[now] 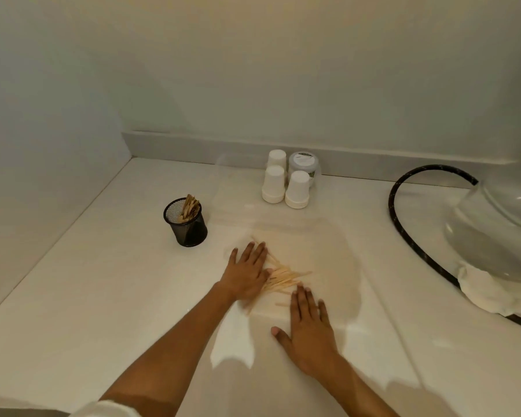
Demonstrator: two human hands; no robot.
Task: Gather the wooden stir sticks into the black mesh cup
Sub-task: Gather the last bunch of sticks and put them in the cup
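Note:
A loose pile of wooden stir sticks point(286, 278) lies on the white counter point(103, 296) in front of me. My left hand point(247, 273) lies flat with straight fingers on the pile's left part, covering some sticks. My right hand point(309, 326) rests flat on the counter just below and right of the pile, fingertips close to the nearest sticks. The black mesh cup point(188, 227) stands upright to the upper left of the pile, with several sticks point(189, 207) standing in it.
Three upturned white paper cup stacks point(297, 189) and a lidded jar point(303, 164) stand near the back wall. A black hose point(403, 236) curves at the right beside a large clear glass vessel point(500, 230) on a white cloth point(484, 293).

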